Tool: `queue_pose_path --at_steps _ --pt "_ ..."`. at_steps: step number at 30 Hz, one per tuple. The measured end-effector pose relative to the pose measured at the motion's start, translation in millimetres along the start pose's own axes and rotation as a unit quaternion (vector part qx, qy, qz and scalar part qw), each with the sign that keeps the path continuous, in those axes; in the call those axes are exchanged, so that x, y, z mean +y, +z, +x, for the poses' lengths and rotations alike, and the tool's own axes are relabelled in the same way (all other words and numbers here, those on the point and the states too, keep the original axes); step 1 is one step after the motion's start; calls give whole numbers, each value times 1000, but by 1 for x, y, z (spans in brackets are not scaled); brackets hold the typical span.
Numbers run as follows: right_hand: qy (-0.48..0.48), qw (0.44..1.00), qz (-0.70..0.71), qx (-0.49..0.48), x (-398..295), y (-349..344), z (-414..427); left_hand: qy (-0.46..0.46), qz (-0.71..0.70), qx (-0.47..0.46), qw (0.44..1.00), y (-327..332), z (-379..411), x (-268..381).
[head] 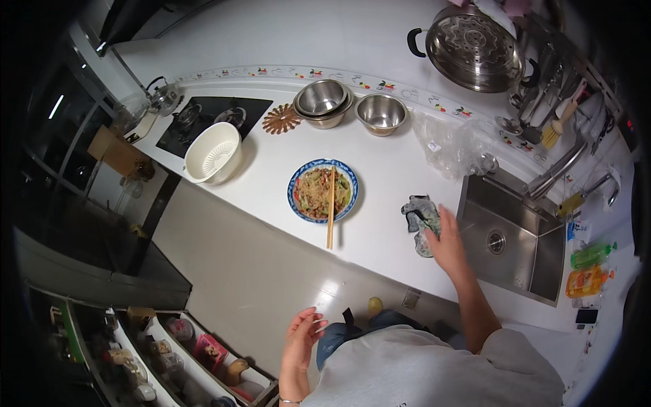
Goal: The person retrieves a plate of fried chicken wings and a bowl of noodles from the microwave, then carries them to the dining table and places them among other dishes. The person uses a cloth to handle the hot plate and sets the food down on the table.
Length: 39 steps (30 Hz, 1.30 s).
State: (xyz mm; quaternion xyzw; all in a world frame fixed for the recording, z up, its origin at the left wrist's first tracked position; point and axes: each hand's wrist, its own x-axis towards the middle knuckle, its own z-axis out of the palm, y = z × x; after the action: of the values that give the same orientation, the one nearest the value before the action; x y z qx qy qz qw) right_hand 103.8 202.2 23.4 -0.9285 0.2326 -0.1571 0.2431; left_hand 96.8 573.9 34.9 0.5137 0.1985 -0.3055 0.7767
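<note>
A patterned dark and pale cloth (423, 224) lies crumpled on the white counter, left of the sink. My right hand (447, 244) is at its right edge, slightly blurred, fingers stretched out; whether it touches the cloth I cannot tell. My left hand (304, 333) hangs in front of the counter over the floor, fingers loosely bent, holding nothing. A blue-rimmed plate (291, 202) carries a dish of noodles with vegetables (315, 191). A pair of wooden chopsticks (331, 219) rests across its right side, their ends reaching past the rim.
A white colander (213, 152) stands beside the black gas hob (203, 109). Stacked metal bowls (323, 99), another metal bowl (381, 113) and a brown trivet (280, 119) are along the wall. Clear plastic bags (447, 145) lie near the steel sink (513, 254). Open drawers (203, 356) stand lower left.
</note>
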Motion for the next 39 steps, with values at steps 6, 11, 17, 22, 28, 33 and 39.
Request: queue_pose_path --at_steps 6,11,17,22,28,33,39 --pt "214 862 353 -293 -39 79 31 -40 -37 -23 998 -23 80 49" --pt "358 725 491 -323 -85 138 52 -64 -39 -33 997 -57 143 111" --pt "401 620 623 -261 -94 195 72 -89 -7 -57 994 -83 193 181" --pt "429 674 562 -213 -99 209 81 -129 26 -76 988 -95 226 203" --pt "432 687 565 -150 -113 211 77 -170 62 -111 977 -92 251 214" --pt "450 689 560 -93 -125 211 54 -182 114 -183 959 -90 276 203" --pt "434 712 548 -69 -130 180 -4 -173 116 -307 929 -53 276 160"
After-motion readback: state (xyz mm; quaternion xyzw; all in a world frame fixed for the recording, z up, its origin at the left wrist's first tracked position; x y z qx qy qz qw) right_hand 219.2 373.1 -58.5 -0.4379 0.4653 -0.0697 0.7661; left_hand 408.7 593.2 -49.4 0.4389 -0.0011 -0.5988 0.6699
